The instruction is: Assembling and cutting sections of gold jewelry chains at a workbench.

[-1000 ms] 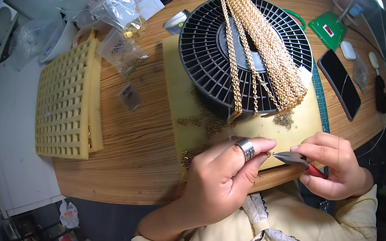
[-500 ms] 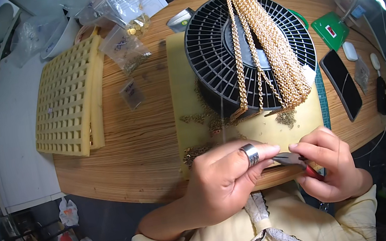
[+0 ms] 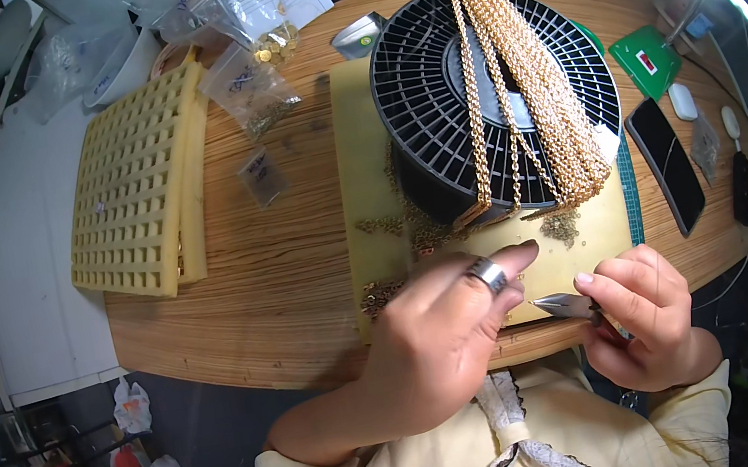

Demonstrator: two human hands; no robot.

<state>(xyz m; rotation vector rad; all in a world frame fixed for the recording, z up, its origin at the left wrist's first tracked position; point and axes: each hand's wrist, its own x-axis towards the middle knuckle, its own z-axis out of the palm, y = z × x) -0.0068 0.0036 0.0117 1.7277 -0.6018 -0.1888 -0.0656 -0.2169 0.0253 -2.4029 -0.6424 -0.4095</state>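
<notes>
My right hand [image 3: 647, 317] grips a pair of pliers [image 3: 565, 305] by the handles, the grey jaws pointing left over the table's front edge. A tiny gold-coloured bit shows at the jaw tip, too small to name. My left hand [image 3: 441, 345], wearing a wide silver ring [image 3: 489, 275], is just left of the pliers and apart from them. Its index finger stretches forward over the yellow mat [image 3: 592, 248], the thumb below it; the other fingers are mostly hidden. Beyond the hands lie a small heap of metal rings [image 3: 560, 227] and a darker pile of links [image 3: 381, 298].
Gold chains [image 3: 544, 99] drape over a black slotted reel [image 3: 413, 80] on the mat. Yellow gridded foam trays [image 3: 131, 184] and small plastic bags [image 3: 262, 177] are to the left. A phone [image 3: 666, 163] and a green square pad [image 3: 645, 61] lie to the right.
My hands have moved apart: the left has let go at the plier tip and its index finger has stretched forward. The pliers have shifted slightly right. The whole view has shifted a little.
</notes>
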